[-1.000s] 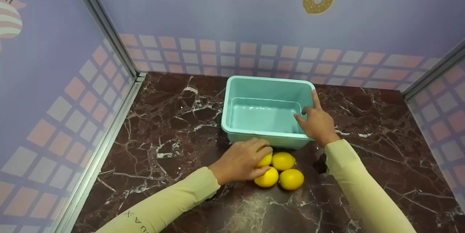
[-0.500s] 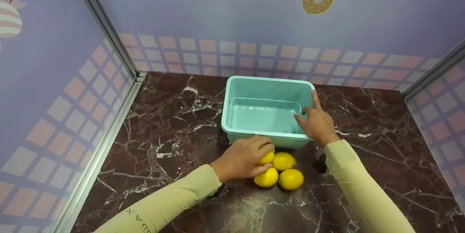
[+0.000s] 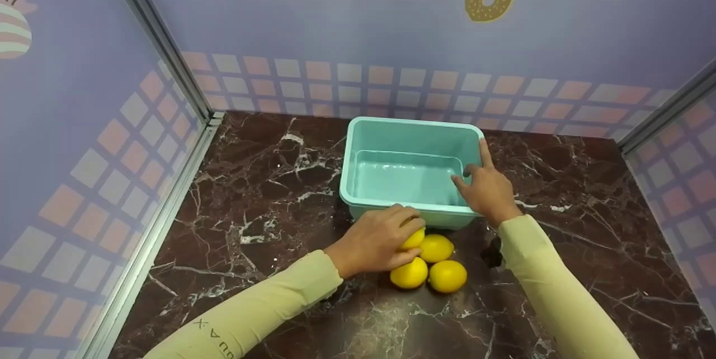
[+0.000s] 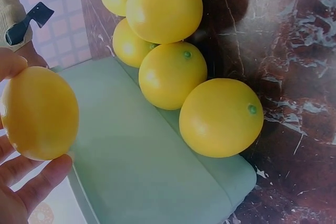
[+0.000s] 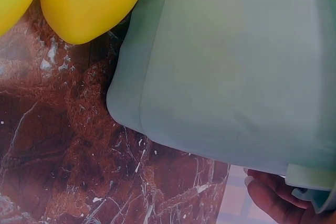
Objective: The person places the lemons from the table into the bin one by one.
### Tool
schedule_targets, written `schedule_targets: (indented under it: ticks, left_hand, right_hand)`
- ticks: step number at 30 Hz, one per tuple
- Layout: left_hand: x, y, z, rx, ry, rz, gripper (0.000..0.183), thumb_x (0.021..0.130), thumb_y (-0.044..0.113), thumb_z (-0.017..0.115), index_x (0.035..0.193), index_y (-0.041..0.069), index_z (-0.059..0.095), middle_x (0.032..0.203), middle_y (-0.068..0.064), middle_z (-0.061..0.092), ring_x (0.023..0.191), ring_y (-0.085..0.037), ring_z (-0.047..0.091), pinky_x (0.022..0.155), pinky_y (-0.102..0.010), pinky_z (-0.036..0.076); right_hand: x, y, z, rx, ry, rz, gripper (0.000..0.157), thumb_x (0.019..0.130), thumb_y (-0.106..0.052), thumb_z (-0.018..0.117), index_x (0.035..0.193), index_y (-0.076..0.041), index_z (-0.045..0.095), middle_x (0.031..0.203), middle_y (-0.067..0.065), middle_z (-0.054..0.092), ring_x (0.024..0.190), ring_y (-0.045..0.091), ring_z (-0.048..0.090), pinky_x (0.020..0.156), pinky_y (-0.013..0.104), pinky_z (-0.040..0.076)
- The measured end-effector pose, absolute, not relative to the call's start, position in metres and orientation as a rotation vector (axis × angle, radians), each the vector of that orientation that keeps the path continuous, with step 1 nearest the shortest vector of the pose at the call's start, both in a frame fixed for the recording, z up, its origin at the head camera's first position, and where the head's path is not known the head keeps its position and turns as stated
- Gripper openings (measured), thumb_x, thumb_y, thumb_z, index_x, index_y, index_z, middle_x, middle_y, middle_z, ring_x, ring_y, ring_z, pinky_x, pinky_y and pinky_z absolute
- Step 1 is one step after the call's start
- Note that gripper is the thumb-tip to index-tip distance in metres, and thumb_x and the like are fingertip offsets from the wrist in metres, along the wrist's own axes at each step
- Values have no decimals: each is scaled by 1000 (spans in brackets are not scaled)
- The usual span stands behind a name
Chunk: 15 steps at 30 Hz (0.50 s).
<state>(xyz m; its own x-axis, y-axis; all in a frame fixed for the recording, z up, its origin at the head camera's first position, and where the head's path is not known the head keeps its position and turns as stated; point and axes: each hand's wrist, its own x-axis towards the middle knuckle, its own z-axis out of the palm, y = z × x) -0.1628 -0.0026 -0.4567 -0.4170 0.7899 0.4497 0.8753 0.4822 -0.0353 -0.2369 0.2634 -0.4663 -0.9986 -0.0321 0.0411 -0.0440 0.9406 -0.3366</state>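
My left hand (image 3: 369, 242) holds a yellow lemon (image 4: 42, 113) between thumb and fingers, just in front of the near wall of a light teal plastic bin (image 3: 403, 138). In the left wrist view the lemon is raised apart from the others. Several more lemons (image 4: 173, 77) lie clustered on the tabletop along the bin's near side; my left hand hides some of them in the head view. At the bin's right side, my right hand (image 3: 491, 191) grips the rim, its index finger stretched along it. The bin's visible inside holds nothing.
The tabletop (image 3: 268, 180) is dark red-brown marble with white veins. Behind it stands a lilac wall (image 3: 391, 29) with pink and white squares. A similar panel (image 3: 67, 124) with a metal frame closes the left side, and another stands at the right.
The left hand has risen slightly and shifted a little toward the bin with the lemon. My right hand and the bin have stayed in place.
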Motion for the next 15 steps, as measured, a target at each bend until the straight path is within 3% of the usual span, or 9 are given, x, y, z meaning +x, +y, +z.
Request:
schedule_targets:
  ticks: [15]
  left_hand:
    - [-166,4,-448,-1397,-2303,-305,39,87,42,64,113,14,61,114,-2,62,94,-16,62,76,-27,56]
  right_hand:
    - [-236,262,-465,62,-3058,549,47,95,-41,55,112,2,66,163,14,1,84,41,64,76,57,50]
